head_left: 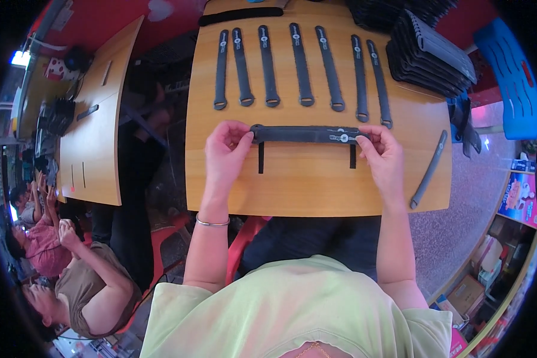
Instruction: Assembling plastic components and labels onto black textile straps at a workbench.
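A dark grey cable strap point(298, 135) with white print lies level across the table in front of me, perhaps in more than one layer. Its left end, with the loop, is pinched between the thumb and fingers of my left hand point(228, 146). My right hand point(380, 152) grips the other end the same way. Two narrow black strips, a left one point(261, 159) and a right one point(352, 158), stick out below the strap toward me. Beyond it, several matching straps point(268, 67) lie spread in a row, loop ends toward me. One more strap point(429, 170) rests slantwise near the right edge.
Piled black straps point(429, 53) stand at the table's point(316, 197) back right corner. A long black piece point(240, 17) lies at the back left. A blue plastic seat point(510, 77) is off to the right. Leftward are another table point(95, 143) and several seated people point(89, 286).
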The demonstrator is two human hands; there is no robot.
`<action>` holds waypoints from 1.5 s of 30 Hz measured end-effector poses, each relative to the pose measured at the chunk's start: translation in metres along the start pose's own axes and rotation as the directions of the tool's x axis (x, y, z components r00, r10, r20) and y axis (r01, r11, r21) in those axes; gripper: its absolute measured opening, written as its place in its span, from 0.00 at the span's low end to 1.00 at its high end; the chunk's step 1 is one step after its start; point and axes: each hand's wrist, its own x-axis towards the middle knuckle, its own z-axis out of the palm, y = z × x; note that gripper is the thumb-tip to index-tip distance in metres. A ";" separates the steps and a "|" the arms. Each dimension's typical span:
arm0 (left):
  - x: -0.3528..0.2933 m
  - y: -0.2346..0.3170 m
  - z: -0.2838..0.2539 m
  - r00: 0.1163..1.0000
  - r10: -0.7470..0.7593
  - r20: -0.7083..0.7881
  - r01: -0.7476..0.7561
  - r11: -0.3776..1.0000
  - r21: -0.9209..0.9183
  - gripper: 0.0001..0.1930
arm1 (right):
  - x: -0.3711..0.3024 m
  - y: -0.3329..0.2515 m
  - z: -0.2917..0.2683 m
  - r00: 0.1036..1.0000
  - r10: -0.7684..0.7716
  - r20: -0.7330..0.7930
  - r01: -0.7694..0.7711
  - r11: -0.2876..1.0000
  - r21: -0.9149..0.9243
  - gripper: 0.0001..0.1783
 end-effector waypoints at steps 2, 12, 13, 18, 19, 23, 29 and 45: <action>0.001 -0.002 0.003 1.000 0.010 -0.009 -0.010 1.000 0.015 0.05 | 0.001 0.001 -0.001 1.000 -0.014 -0.018 0.014 1.000 -0.003 0.09; 0.003 -0.003 0.006 0.998 0.042 -0.048 -0.037 0.994 0.105 0.04 | 0.004 0.001 0.001 0.999 0.013 -0.035 -0.014 1.000 -0.016 0.11; 0.002 -0.003 0.006 0.998 0.041 -0.048 -0.036 0.994 0.105 0.04 | 0.004 0.001 0.002 0.999 0.017 -0.039 -0.018 0.999 -0.026 0.11; 0.002 -0.003 0.007 0.998 0.026 -0.063 -0.020 0.995 0.101 0.04 | 0.004 0.002 0.001 0.999 0.019 -0.037 -0.020 0.999 -0.033 0.11; 0.002 -0.003 0.007 0.998 0.025 -0.062 -0.019 0.995 0.101 0.04 | 0.004 0.002 0.002 0.999 0.015 -0.039 -0.016 0.999 -0.036 0.11; 0.002 -0.005 0.007 0.996 0.048 -0.070 -0.040 0.992 0.116 0.04 | 0.004 0.000 0.003 0.999 0.020 -0.046 -0.022 0.999 -0.048 0.10; 0.004 -0.006 0.008 0.996 0.057 -0.068 -0.049 0.992 0.117 0.04 | 0.006 0.004 0.003 0.999 -0.009 -0.049 0.007 0.998 -0.055 0.11; 0.003 -0.004 0.008 0.997 0.038 -0.064 -0.029 0.990 0.137 0.04 | 0.007 0.010 0.002 0.998 -0.019 -0.059 0.007 0.983 -0.183 0.11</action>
